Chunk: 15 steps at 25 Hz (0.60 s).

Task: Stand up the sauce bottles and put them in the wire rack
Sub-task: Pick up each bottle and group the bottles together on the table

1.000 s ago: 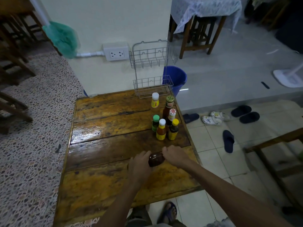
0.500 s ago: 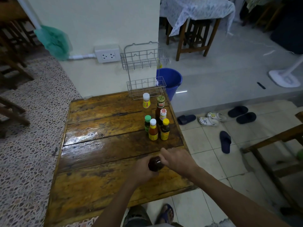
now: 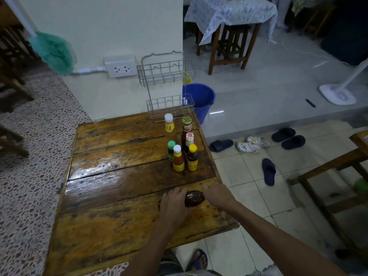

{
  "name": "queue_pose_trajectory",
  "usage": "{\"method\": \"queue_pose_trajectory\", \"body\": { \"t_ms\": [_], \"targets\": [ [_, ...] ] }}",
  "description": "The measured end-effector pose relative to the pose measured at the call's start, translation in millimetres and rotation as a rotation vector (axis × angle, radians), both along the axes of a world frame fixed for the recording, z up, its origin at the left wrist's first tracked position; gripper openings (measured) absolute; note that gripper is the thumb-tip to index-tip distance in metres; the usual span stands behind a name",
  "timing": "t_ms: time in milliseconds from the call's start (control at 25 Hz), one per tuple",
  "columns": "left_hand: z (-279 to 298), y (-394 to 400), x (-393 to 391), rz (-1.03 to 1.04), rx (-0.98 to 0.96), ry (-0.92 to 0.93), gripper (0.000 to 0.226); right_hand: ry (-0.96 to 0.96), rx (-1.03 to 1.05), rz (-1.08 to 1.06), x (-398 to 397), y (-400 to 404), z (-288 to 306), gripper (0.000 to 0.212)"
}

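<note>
A dark brown sauce bottle (image 3: 194, 198) lies on its side near the front right of the wooden table (image 3: 111, 188). My left hand (image 3: 173, 204) is wrapped over its left part and my right hand (image 3: 216, 194) grips its right end. Several sauce bottles stand upright in a cluster further back: a white-capped orange one (image 3: 177, 158), a yellow-capped dark one (image 3: 192, 158), a green-capped one (image 3: 171, 147), a tall one with a gold lid (image 3: 186, 129) and a white-capped yellow one (image 3: 169, 123). The two-tier wire rack (image 3: 169, 92) stands empty at the table's far edge against the wall.
A blue bucket (image 3: 201, 100) sits on the floor behind the rack. The table's right edge drops to a tiled floor with sandals (image 3: 268, 171). A wall socket (image 3: 121, 66) is left of the rack. A wooden bench (image 3: 328, 170) stands at the right.
Both hands stay on the lying brown bottle, which has hardly shifted on the table. My head has moved, so the table sits differently in the frame.
</note>
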<state>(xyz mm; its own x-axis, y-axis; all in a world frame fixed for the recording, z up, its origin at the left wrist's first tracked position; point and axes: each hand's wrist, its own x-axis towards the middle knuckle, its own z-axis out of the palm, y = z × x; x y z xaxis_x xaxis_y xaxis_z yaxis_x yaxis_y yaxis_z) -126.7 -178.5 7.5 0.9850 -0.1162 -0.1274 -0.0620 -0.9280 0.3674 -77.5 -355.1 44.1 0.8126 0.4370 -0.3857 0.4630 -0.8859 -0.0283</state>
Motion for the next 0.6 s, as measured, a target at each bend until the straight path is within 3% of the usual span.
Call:
{"method": "queue_pose_trajectory", "body": {
  "t_ms": [160,320,600],
  "targets": [
    [-5,-5,4,0.021,-0.002,-0.021,0.043,0.070,0.149,-0.137,1,-4,1,0.025],
    [-11,0,17,0.130,-0.121,0.052,0.045,-0.001,0.517,-0.478,-4,9,8,0.041],
    [-19,13,38,0.339,-0.629,0.055,0.035,-0.071,0.723,-0.383,1,47,13,0.023]
  ]
}}
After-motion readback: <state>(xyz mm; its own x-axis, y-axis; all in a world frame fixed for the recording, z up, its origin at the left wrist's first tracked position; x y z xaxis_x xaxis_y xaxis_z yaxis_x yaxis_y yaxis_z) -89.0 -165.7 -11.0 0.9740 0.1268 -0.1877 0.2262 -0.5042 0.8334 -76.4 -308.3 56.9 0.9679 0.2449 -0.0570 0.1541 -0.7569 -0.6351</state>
